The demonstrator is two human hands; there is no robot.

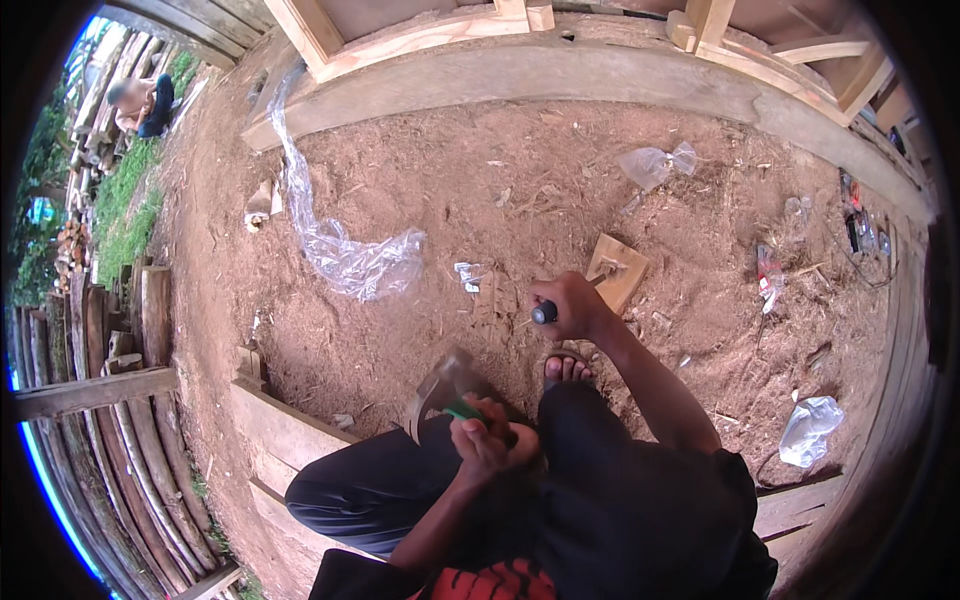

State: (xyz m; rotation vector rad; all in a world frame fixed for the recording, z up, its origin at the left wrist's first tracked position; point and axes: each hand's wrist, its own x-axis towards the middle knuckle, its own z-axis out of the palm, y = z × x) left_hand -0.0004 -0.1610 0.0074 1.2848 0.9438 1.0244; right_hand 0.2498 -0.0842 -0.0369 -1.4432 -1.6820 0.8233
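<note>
My left hand, in front of my lap, is closed round the green handle of a hammer. Motion blurs the hammer's head, which looks like a claw type. Farther out and to the right, my right hand grips a chisel by its dark, round-ended handle. The chisel's thin shaft slants away from my fist toward a small wooden block on the ground. A rough recess shows in the block's face, with the shaft's far end over it. Whether the tip touches the wood I cannot tell.
Crumpled clear plastic sheeting lies to the left, a plastic bag farther off. A white bag and a red-and-white packet are at right. A long beam spans the far side. Another person sits far left.
</note>
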